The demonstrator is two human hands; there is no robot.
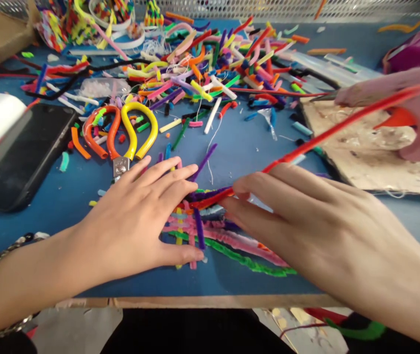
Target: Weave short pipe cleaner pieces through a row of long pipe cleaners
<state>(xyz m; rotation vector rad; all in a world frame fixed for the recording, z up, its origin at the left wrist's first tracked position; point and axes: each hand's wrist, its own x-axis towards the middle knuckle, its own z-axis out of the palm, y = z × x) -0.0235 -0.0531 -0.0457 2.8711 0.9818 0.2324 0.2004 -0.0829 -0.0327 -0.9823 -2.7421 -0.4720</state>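
Observation:
A lattice of woven pipe cleaners [180, 228] in pink, yellow, green, purple and red lies on the blue table. My left hand [139, 211] rests flat over its left part, fingers spread and thumb below a purple strand. Pinched between the thumb and fingers of my right hand [298, 211] is a red pipe cleaner [305, 146]. One end of it runs into the weave; the other slants up to the right. A long green pipe cleaner [239, 258] trails from the weave towards my right wrist. My left hand hides part of the lattice.
Orange-and-yellow-handled pliers [121, 162] lie beyond my left hand, near a black phone [21, 152]. Many cut pipe cleaner pieces [195, 73] are heaped at the back. A pink glue gun [397, 98] stands over cardboard [342, 142] at right.

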